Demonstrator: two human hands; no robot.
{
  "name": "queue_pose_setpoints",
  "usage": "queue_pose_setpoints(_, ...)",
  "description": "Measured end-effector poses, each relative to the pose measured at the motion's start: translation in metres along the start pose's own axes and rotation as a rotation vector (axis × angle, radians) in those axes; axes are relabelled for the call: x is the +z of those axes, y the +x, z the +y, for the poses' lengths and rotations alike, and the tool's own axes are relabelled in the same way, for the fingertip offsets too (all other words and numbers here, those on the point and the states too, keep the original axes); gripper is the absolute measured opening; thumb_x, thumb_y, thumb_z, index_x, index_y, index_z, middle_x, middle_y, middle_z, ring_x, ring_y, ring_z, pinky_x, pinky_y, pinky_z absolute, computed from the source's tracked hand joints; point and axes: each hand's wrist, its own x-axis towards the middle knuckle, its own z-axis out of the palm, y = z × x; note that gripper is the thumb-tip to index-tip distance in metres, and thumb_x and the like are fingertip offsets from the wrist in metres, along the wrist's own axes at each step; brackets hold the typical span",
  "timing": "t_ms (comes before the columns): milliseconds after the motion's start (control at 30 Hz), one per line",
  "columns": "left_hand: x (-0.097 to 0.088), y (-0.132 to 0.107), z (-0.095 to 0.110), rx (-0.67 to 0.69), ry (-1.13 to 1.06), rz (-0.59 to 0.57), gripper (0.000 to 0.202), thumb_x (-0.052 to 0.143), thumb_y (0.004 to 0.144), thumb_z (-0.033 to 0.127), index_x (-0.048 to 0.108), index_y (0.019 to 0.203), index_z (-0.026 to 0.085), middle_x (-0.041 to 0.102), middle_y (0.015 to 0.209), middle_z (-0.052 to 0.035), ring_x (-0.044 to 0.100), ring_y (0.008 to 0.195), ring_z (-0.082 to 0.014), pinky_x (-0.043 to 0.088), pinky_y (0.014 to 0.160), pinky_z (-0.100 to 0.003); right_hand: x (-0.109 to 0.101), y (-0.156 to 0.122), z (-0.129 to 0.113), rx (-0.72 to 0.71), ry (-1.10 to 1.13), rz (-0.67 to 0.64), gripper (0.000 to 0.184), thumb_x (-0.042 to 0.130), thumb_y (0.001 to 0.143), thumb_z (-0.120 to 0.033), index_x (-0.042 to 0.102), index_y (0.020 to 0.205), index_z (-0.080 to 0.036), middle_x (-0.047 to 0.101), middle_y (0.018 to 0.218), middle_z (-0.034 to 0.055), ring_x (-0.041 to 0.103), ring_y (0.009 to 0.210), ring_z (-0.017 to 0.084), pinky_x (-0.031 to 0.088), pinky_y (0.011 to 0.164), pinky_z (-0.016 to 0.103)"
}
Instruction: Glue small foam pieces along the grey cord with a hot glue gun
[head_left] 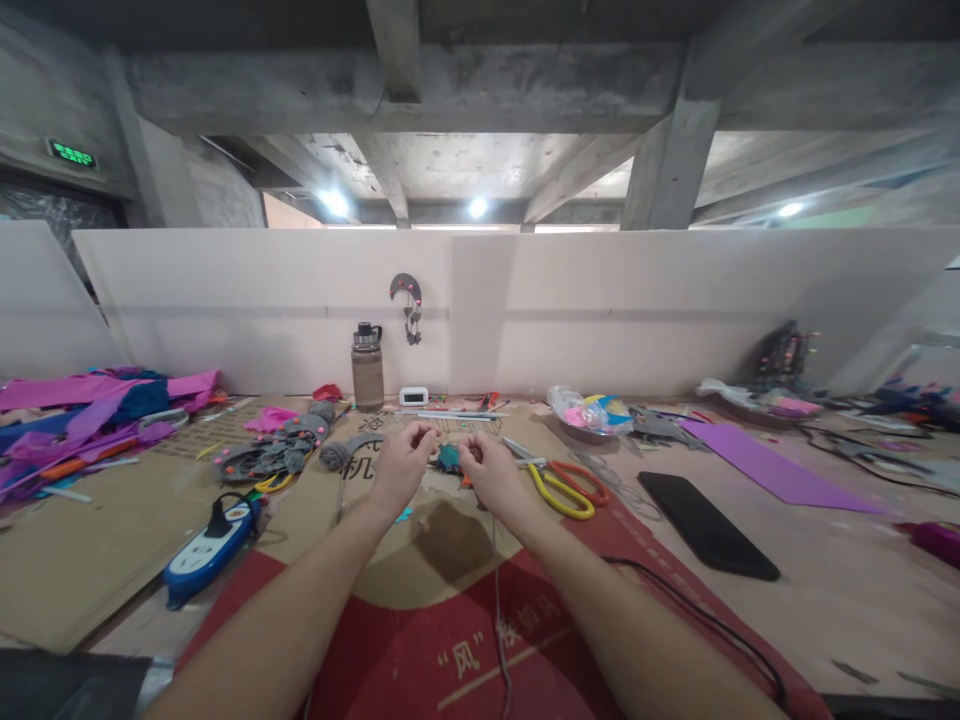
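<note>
My left hand (407, 463) and my right hand (489, 472) face each other above the middle of the table, thumbs and fingertips pinched. A small teal piece (448, 458) is between them, against my right fingertips. Whatever my left fingers pinch is too small to make out. A thin grey cord (496, 580) runs down from below my right hand over the red and brown printed sheet (375, 640). Close by my right hand lie scissors with yellow handles (561, 495) and a pair with orange handles (589, 480). A bright blue scrap (405, 514) lies below my left hand.
To the left are a blue-and-white power strip (210, 550), grey felt pieces with pink dots (270, 455) and purple fabric (97, 400). Behind stand a bottle (367, 368) and a small clock (413, 397). A black phone (705, 525), purple sheet (780, 465) and filled bowl (589, 428) lie right.
</note>
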Motion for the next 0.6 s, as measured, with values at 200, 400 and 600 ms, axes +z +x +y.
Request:
queue_pose_setpoints(200,0.0000,-0.0012,0.0012,0.016,0.013,-0.009,0.027,0.046,0.078,0.038,0.063,0.081,0.018,0.060,0.065,0.0003,0.051,0.056,-0.0128,0.039,0.055,-0.024,0.0001,0.0011,0.0011,-0.013,-0.005,0.016,0.014,0.044,0.072,-0.028,0.046,0.062,-0.019,0.044,0.054,-0.0044,0.039,0.052,0.011,0.028,0.050,0.023)
queue_pose_setpoints(400,0.0002,-0.0003,0.0004,0.024,0.020,-0.020,0.026,0.047,0.078,0.038,0.063,0.079,0.018,0.058,0.063,0.0011,0.049,0.054,-0.0122,0.037,0.052,-0.023,-0.0012,0.0006,-0.0010,-0.006,0.007,0.003,0.013,0.043,0.073,-0.028,0.047,0.064,-0.019,0.046,0.057,-0.0037,0.040,0.053,0.011,0.029,0.051,0.023)
queue_pose_setpoints(600,0.0005,-0.0001,-0.0019,-0.004,-0.057,-0.046,0.023,0.046,0.078,0.036,0.059,0.076,0.018,0.056,0.061,0.0021,0.047,0.051,-0.0109,0.035,0.048,-0.022,-0.0027,0.0007,-0.0013,0.004,-0.001,0.012,0.013,0.044,0.074,-0.028,0.047,0.065,-0.019,0.046,0.057,-0.0036,0.040,0.053,0.011,0.030,0.050,0.023)
